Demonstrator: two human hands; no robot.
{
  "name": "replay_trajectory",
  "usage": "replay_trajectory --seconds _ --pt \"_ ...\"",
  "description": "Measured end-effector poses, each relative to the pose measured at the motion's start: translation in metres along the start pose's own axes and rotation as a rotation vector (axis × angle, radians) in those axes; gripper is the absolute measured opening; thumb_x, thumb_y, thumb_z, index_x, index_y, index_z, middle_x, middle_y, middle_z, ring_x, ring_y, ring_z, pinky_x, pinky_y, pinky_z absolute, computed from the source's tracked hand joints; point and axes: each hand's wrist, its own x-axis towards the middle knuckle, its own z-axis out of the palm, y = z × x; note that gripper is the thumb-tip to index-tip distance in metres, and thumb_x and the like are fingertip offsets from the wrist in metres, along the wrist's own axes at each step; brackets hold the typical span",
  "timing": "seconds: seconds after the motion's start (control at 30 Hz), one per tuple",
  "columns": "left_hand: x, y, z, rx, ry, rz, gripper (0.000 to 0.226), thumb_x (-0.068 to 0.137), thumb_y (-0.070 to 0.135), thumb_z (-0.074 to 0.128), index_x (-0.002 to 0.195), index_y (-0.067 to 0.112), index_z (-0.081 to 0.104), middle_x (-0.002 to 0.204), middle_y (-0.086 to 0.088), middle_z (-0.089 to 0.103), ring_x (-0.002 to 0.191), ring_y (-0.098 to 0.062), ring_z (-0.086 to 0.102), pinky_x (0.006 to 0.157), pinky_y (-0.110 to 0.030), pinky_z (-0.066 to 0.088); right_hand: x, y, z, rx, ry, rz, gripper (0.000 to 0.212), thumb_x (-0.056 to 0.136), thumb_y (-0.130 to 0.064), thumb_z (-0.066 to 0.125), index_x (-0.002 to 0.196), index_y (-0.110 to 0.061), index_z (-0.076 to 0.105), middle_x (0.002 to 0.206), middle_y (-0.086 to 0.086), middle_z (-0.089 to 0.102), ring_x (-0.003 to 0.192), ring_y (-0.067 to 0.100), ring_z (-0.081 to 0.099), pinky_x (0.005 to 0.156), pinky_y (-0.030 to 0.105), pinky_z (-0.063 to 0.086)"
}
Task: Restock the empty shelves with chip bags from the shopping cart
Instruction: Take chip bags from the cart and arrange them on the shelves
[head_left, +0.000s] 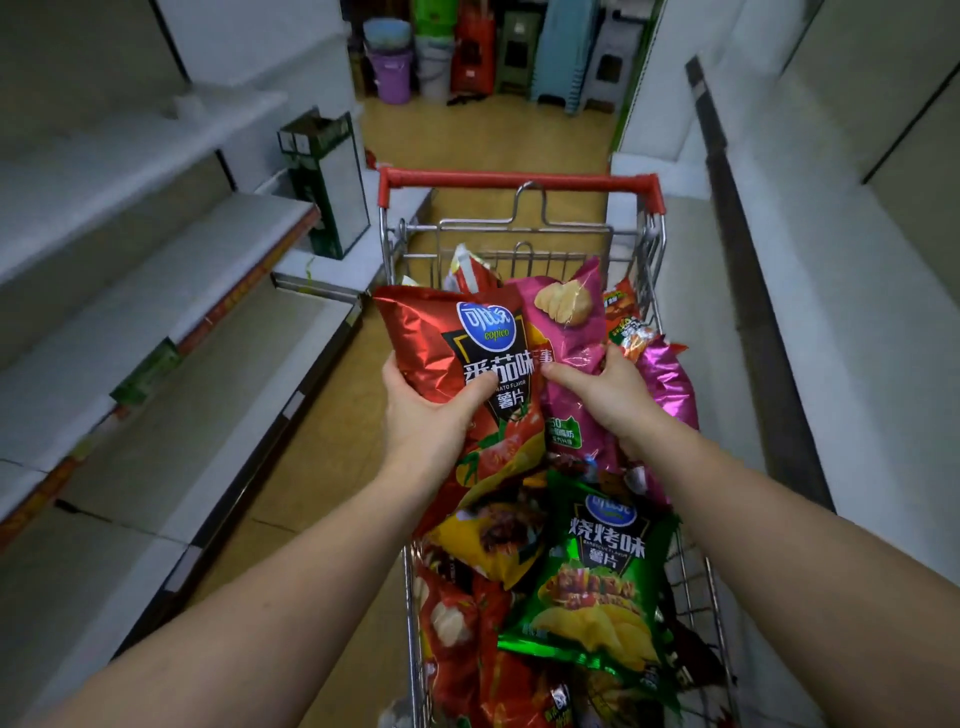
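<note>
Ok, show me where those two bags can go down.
Bare boards: the left shelves, every tier, up to the green carton at the far end. Crowded: the cart, heaped under the red bag and pink bag.

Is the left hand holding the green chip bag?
No, the left hand grips the red tomato chip bag; the green barbecue chip bag lies in the cart.

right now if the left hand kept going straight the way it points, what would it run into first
Holding the red tomato chip bag, the left hand points toward the cart's far end; likely first the cart's red handle, though depth is unclear.
</note>
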Motion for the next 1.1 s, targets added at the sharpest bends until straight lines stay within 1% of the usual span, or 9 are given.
replay_trajectory --seconds 0.07,0.13,0.3,0.47,0.53,0.67,0.77,1.0,1.1 --pt "-0.002 0.02 -0.003 -0.029 0.012 0.063 0.088 0.064 0.034 0.085 0.136 0.018 0.036 0.104 0.011 0.058 0.101 -0.013 0.059 0.095 -0.033 0.045 -0.008 -0.023 -0.008 0.007 0.023 -0.08 0.051 0.077 -0.033 0.074 0.118 -0.019 0.047 0.111 0.001 0.061 0.103 0.023 0.06 0.096 0.042 0.048" --pt "-0.004 0.042 -0.005 -0.069 0.016 0.121 0.088 0.062 0.034 0.085 0.134 0.016 0.039 0.108 0.007 0.061 0.101 -0.013 0.061 0.096 -0.036 0.047 -0.015 -0.045 -0.017 0.04 0.058 -0.15 0.057 0.077 -0.031 0.075 0.123 -0.015 0.046 0.114 0.002 0.061 0.102 0.022 0.06 0.095 0.041 0.048" --pt "-0.006 0.099 -0.013 -0.111 -0.01 0.269 0.101 0.041 0.057 0.077 0.129 0.024 0.042 0.109 0.008 0.065 0.102 -0.016 0.063 0.097 -0.044 0.048 -0.034 -0.103 -0.049 0.09 0.131 -0.317 0.062 0.078 -0.032 0.072 0.129 -0.014 0.041 0.115 0.002 0.06 0.097 0.02 0.062 0.083 0.034 0.05" --pt "-0.004 0.158 -0.014 -0.119 -0.053 0.408 0.088 0.059 0.045 0.083 0.131 0.021 0.04 0.102 0.013 0.059 0.104 -0.016 0.059 0.1 -0.041 0.045 -0.051 -0.155 -0.079 0.112 0.222 -0.425 0.062 0.076 -0.036 0.073 0.128 -0.017 0.045 0.117 0.005 0.063 0.096 0.024 0.065 0.085 0.042 0.054" --pt "0.002 0.178 -0.013 -0.139 -0.088 0.441 0.092 0.055 0.052 0.082 0.132 0.023 0.04 0.107 0.01 0.061 0.106 -0.018 0.06 0.099 -0.044 0.046 -0.056 -0.175 -0.087 0.138 0.25 -0.45 0.056 0.075 -0.034 0.074 0.122 -0.018 0.048 0.115 0.007 0.064 0.094 0.026 0.066 0.084 0.043 0.055" --pt "0.02 0.213 -0.013 -0.214 -0.181 0.493 0.083 0.063 0.041 0.084 0.132 0.022 0.041 0.116 0.003 0.063 0.106 -0.018 0.062 0.097 -0.045 0.048 -0.066 -0.212 -0.093 0.103 0.349 -0.484 0.061 0.072 -0.038 0.076 0.121 -0.018 0.045 0.116 0.004 0.062 0.097 0.026 0.065 0.088 0.045 0.053" --pt "0.037 0.238 -0.018 -0.245 -0.276 0.549 0.08 0.065 0.037 0.084 0.13 0.022 0.042 0.116 0.003 0.063 0.105 -0.017 0.062 0.097 -0.045 0.048 -0.072 -0.232 -0.092 0.107 0.432 -0.5 0.051 0.076 -0.034 0.074 0.116 -0.021 0.044 0.116 0.005 0.062 0.098 0.027 0.064 0.089 0.045 0.053" --pt "0.066 0.284 -0.03 -0.279 -0.541 0.651 0.095 0.043 0.057 0.08 0.126 0.024 0.047 0.113 0.005 0.065 0.102 -0.016 0.065 0.095 -0.045 0.05 -0.108 -0.267 -0.082 0.161 0.634 -0.515 0.055 0.078 -0.028 0.072 0.124 -0.014 0.044 0.115 0.006 0.063 0.095 0.023 0.066 0.082 0.038 0.055" --pt "0.058 0.296 -0.029 -0.302 -0.666 0.658 0.09 0.045 0.054 0.081 0.123 0.023 0.048 0.111 0.005 0.066 0.099 -0.017 0.066 0.093 -0.045 0.051 -0.138 -0.271 -0.083 0.16 0.727 -0.514 0.048 0.079 -0.025 0.072 0.119 -0.016 0.046 0.112 0.004 0.064 0.093 0.019 0.066 0.077 0.03 0.055"
